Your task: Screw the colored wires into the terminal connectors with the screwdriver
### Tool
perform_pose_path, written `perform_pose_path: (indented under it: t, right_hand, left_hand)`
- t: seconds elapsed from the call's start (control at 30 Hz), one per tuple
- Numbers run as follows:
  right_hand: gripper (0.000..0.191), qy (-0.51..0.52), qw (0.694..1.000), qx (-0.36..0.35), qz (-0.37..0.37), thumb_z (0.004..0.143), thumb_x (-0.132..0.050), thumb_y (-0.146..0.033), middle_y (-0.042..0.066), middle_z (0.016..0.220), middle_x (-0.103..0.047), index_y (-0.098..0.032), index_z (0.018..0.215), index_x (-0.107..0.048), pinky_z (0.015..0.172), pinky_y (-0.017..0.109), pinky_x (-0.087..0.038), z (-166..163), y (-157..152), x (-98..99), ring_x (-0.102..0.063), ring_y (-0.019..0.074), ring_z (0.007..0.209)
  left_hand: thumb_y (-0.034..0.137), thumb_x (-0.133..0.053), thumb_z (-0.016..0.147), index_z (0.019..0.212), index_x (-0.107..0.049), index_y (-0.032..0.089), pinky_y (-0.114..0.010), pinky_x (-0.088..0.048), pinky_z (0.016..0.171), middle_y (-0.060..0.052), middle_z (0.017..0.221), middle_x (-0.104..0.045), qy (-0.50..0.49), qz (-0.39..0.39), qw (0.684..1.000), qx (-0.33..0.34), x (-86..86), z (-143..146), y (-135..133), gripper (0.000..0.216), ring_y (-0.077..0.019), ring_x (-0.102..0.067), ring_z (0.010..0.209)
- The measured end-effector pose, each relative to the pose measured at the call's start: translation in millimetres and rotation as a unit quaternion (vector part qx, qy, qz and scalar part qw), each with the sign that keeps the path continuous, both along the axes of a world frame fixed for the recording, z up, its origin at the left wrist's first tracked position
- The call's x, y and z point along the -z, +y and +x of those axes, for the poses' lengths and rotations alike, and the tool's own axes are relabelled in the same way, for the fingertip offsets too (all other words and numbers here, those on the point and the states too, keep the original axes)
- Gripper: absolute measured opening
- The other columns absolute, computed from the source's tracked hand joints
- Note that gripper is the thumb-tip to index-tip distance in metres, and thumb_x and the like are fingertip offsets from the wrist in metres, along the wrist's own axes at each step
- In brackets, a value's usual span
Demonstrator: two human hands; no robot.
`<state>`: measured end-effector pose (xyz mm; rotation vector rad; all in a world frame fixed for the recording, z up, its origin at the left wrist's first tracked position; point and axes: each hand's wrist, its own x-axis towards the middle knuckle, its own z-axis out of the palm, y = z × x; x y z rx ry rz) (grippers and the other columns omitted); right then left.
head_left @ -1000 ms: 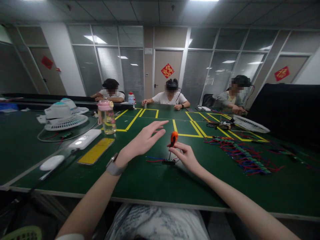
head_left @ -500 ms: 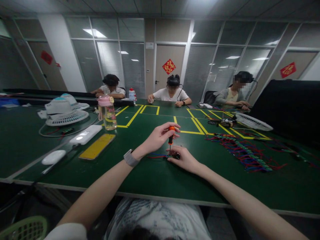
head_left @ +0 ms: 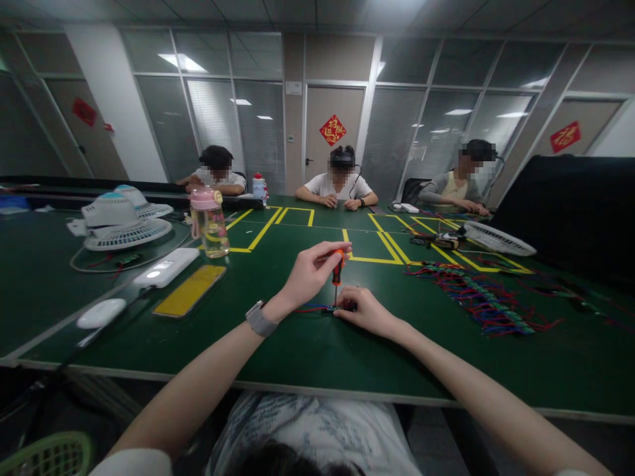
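at frame centre, the left hand (head_left: 310,274) fingers pinch the orange screwdriver (head_left: 338,266) upright, tip on the small wired block (head_left: 328,308); the right hand (head_left: 366,312) fingers press that block to the green surface (head_left: 297,347). best keep the shaft vertical and the block pinned.

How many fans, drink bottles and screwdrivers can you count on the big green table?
fans: 3
drink bottles: 2
screwdriver: 1
Total: 6
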<state>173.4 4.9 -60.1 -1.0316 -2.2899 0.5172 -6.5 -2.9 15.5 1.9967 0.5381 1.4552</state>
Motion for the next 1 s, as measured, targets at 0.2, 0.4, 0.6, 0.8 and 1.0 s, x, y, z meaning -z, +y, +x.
perform_pose_path:
  t: [0.2, 0.4, 0.6, 0.8, 1.0]
  right_hand:
    - [0.006, -0.014, 1.000, -0.013, 0.002, 0.076, -0.067, -0.012, 0.002, 0.078, -0.060, -0.013, 0.082, -0.068, 0.062, 0.024, -0.043, 1.3, -1.2, -4.2, -0.054, 0.0128, 0.066]
    - [0.011, -0.024, 0.999, -0.025, 0.003, 0.076, -0.064, -0.010, 0.003, 0.080, -0.061, -0.014, 0.084, -0.069, 0.064, 0.024, -0.044, 3.2, -0.9, -5.6, -0.056, 0.0127, 0.068]
    - [0.010, -0.014, 1.000, -0.022, 0.005, 0.076, -0.065, -0.013, 0.004, 0.081, -0.062, -0.015, 0.085, -0.070, 0.064, 0.025, -0.046, 3.3, 0.5, -2.7, -0.057, 0.0131, 0.068]
    - [0.014, 0.040, 0.999, -0.018, 0.000, 0.075, -0.067, -0.013, 0.000, 0.074, -0.061, -0.016, 0.088, -0.064, 0.062, 0.023, -0.046, 5.8, -0.5, 2.0, -0.055, 0.0120, 0.065]
    - [0.003, 0.029, 0.997, -0.056, 0.041, 0.082, -0.062, -0.019, 0.002, 0.077, -0.066, -0.017, 0.081, -0.064, 0.068, 0.026, -0.048, 12.8, -3.5, 0.1, -0.059, 0.0137, 0.070]
  left_hand:
    - [0.031, -0.063, 0.087, 0.098, -0.073, 0.022, -0.027, -0.052, 0.080, -0.005, 0.096, -0.056, 0.015, 0.075, 0.989, -0.125, 6.0, -1.6, 4.4, 0.018, -0.0153, -0.059, 0.091]
    - [0.029, -0.044, 0.097, 0.131, -0.054, 0.024, -0.029, -0.054, 0.081, -0.007, 0.111, -0.060, 0.016, -0.006, 1.000, -0.010, 9.8, 1.0, 4.4, 0.036, -0.0152, -0.063, 0.092]
    - [0.032, -0.059, 0.089, 0.107, -0.070, 0.023, -0.030, -0.050, 0.086, -0.004, 0.097, -0.054, 0.030, 0.076, 0.982, -0.169, 11.3, -0.8, 3.7, 0.022, -0.0160, -0.057, 0.093]
    - [0.028, -0.047, 0.095, 0.132, -0.053, 0.021, -0.026, -0.056, 0.074, -0.009, 0.114, -0.061, -0.006, -0.012, 0.999, -0.046, 13.9, 0.8, 6.3, 0.038, -0.0148, -0.065, 0.089]
    - [0.028, -0.061, 0.087, 0.112, -0.068, 0.022, -0.026, -0.052, 0.078, -0.004, 0.095, -0.056, 0.026, 0.073, 0.979, -0.190, 13.4, -2.7, 9.3, 0.026, -0.0138, -0.058, 0.087]
